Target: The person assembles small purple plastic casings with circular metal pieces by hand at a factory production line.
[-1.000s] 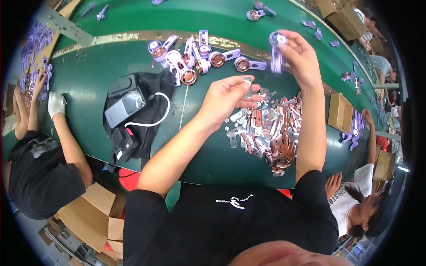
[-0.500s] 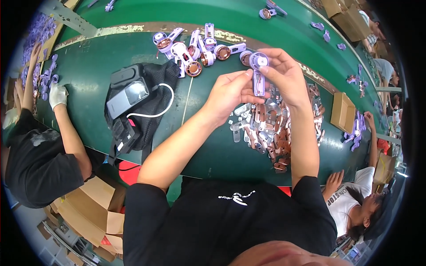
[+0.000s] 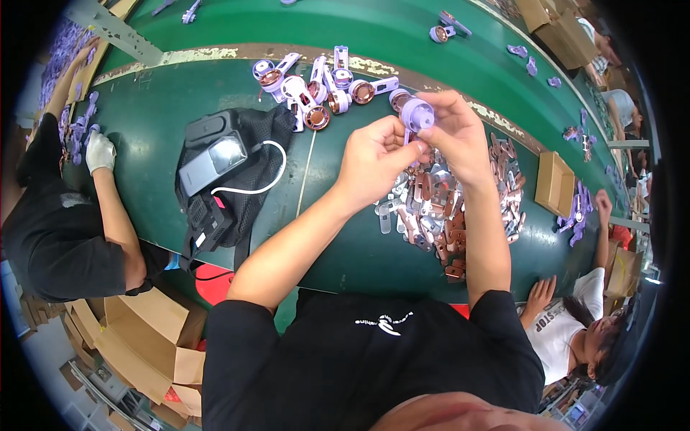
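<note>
Both hands hold one purple handheld fan part point(image 3: 417, 115) above the bench. Its round head faces upward with a raised hub, and its handle is mostly hidden behind my fingers. My left hand point(image 3: 377, 159) pinches it low at the handle, thumb and fingers closed. The thumb and fingers of my right hand point(image 3: 458, 135) grip the round head from the right. Just beyond them lies another fan head with a copper-coloured ring point(image 3: 399, 99). Below the hands spreads a pile of oblong copper-coloured and silvery cover plates point(image 3: 435, 208).
Several purple fan pieces with copper-coloured grilles point(image 3: 316, 116) lie at the far edge. A black mesh bag point(image 3: 269, 158) carries a grey device point(image 3: 212, 164) and a white cable. A small cardboard box point(image 3: 555, 183) stands right. Beyond runs a green conveyor belt point(image 3: 345, 25). Co-workers sit on both sides.
The fan part has been tilted: its handle, which lay lengthwise toward me with the inside showing, is now mostly hidden. My left thumb and fingers have closed further around it.
</note>
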### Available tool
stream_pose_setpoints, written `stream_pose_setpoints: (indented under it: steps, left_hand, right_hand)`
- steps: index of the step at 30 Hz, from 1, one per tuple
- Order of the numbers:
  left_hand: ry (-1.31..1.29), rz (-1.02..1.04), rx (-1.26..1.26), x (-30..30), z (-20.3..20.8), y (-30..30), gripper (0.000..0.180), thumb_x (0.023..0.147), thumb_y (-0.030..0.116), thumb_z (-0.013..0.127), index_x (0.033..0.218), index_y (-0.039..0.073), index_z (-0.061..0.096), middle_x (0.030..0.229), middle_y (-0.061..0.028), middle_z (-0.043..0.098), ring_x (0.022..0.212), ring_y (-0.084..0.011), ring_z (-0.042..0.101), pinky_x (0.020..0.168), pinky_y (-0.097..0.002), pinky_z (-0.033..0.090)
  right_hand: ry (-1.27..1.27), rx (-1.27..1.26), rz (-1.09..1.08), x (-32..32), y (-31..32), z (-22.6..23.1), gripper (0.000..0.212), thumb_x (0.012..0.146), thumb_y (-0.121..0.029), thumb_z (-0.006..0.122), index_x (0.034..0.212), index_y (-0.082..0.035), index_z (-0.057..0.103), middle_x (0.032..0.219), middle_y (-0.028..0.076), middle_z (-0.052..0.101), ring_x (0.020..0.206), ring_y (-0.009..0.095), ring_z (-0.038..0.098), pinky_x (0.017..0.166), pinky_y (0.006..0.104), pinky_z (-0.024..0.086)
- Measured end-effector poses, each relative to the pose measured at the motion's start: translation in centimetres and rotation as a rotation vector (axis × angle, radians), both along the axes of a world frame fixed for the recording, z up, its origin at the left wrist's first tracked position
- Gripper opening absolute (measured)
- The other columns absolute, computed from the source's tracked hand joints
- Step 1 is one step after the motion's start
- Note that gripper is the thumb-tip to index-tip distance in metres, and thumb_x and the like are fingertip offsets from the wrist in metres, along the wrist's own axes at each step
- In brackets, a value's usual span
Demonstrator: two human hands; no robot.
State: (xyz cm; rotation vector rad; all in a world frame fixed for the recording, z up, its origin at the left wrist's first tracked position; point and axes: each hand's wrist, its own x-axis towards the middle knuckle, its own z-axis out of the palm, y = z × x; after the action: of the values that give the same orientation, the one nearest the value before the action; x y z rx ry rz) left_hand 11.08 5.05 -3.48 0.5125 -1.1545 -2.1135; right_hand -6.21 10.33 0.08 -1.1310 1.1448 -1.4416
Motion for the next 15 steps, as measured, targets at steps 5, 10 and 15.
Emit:
stream_pose_setpoints:
  steps: [5, 10, 15]
  left_hand:
    - [-0.204, 0.123, -0.366, 0.0, 1.5, -0.3, 0.012, 0.095, 0.006, 0.074, 0.101, -0.004, 0.071, 0.095, -0.0104, 0.078, 0.088, -0.0136, 0.075, 0.076, -0.0291, 0.059]
    - [-0.311, 0.198, -0.342, 0.1, 0.9, -0.2, 0.012, 0.096, 0.006, 0.075, 0.100, -0.004, 0.071, 0.087, -0.0067, 0.076, 0.080, -0.0110, 0.073, 0.071, -0.0300, 0.059]
    - [-0.152, 0.077, -0.186, -0.6, -0.4, 0.0, 0.029, 0.099, 0.006, 0.072, 0.122, -0.004, 0.058, 0.094, -0.0059, 0.070, 0.080, -0.0093, 0.066, 0.073, -0.0256, 0.056]
  right_hand:
    - [0.129, -0.121, -0.099, 0.3, 0.3, 0.1, 0.042, 0.092, 0.005, 0.074, 0.132, 0.002, 0.060, 0.123, 0.011, 0.067, 0.112, 0.019, 0.065, 0.101, 0.0353, 0.055]
    - [0.572, -0.262, -0.317, 3.0, 1.1, 1.3, 0.040, 0.087, 0.006, 0.073, 0.126, 0.001, 0.065, 0.117, 0.011, 0.070, 0.107, 0.020, 0.069, 0.097, 0.0339, 0.054]
    - [0.549, -0.225, -0.317, 2.9, 0.6, 1.1, 0.039, 0.088, 0.004, 0.075, 0.126, 0.002, 0.066, 0.113, 0.012, 0.071, 0.102, 0.019, 0.069, 0.093, 0.0336, 0.056]
